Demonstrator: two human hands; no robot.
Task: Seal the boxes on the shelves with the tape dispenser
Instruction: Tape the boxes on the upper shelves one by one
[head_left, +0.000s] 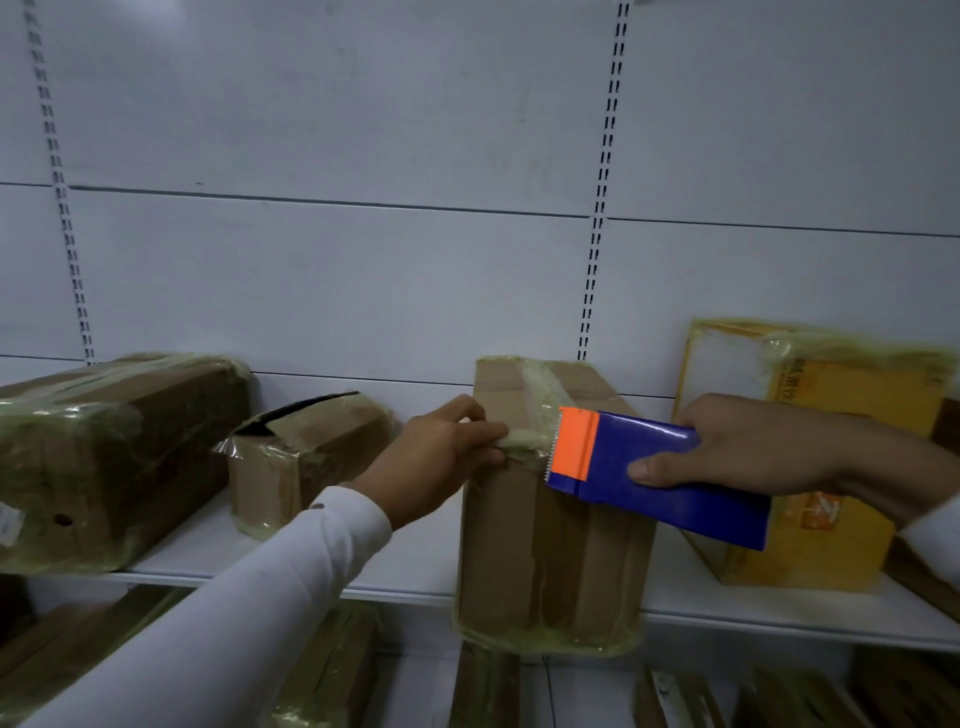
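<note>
On the white shelf (415, 571), right grip (737, 447) clasps tape dispenser (654, 473) at the box (550, 519); left grip (441, 457) pinches tape (519, 441).

This looks like a stockroom or the back of a shop. A white metal back panel (363, 130) carries slotted vertical uprights (602, 208) of the kind used in retail racking, and a white metal shelf (753, 613) juts from it. Brown cardboard boxes wrapped in yellowish tape (550, 545) and a yellow printed carton (831, 415) stand on it, with more taped boxes (332, 670) on the level below.
</note>
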